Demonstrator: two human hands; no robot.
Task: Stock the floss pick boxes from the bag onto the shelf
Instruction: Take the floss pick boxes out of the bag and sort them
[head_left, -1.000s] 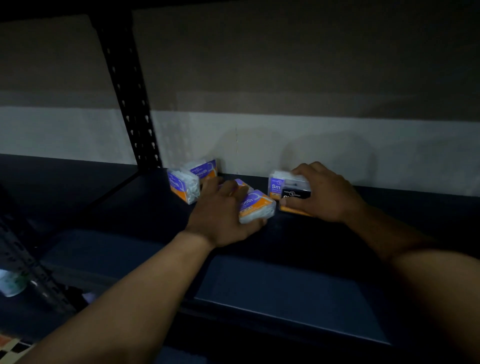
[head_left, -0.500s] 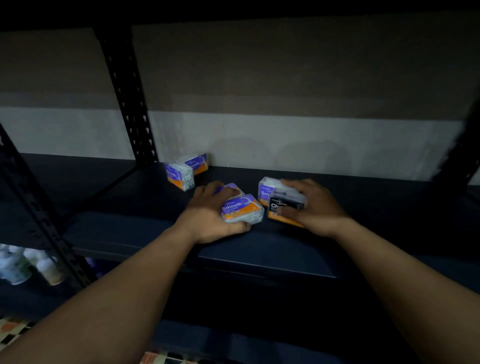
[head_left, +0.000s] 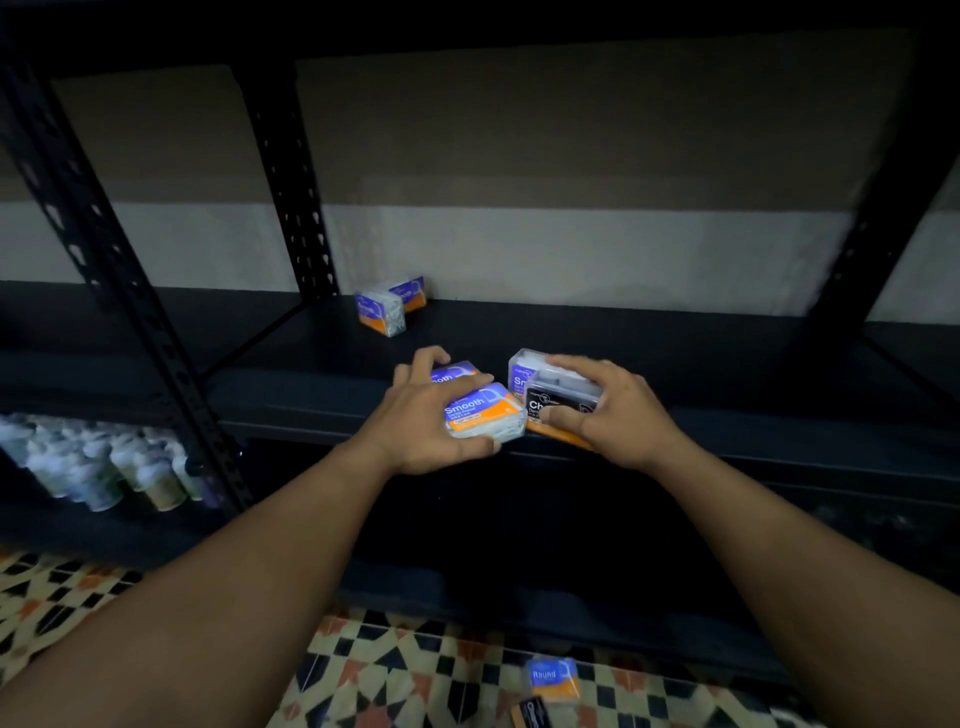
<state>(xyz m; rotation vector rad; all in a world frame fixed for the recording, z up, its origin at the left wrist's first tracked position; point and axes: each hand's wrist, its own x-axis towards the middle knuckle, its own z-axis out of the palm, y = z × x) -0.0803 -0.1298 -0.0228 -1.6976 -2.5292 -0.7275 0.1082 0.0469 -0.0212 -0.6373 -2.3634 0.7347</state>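
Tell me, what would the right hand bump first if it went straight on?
Probably the purple-and-orange Smooth floss pick box gripped by the left hand, beyond the black-labelled clear box the right hand holds; depth is unclear.

This is looking like a small shop: dark slotted-steel racking (head_left: 119, 291) is carrying purple-and-orange retail floss pick boxes (head_left: 387, 312), rows of pale-capped bottles (head_left: 104, 467) are standing on a lower shelf, and patterned floor tiles (head_left: 415, 675) are lying beneath.

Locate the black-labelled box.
Head view, right of centre: the black box is at the front edge of the shelf, gripped by the right hand, right of the Smooth box in the left hand.
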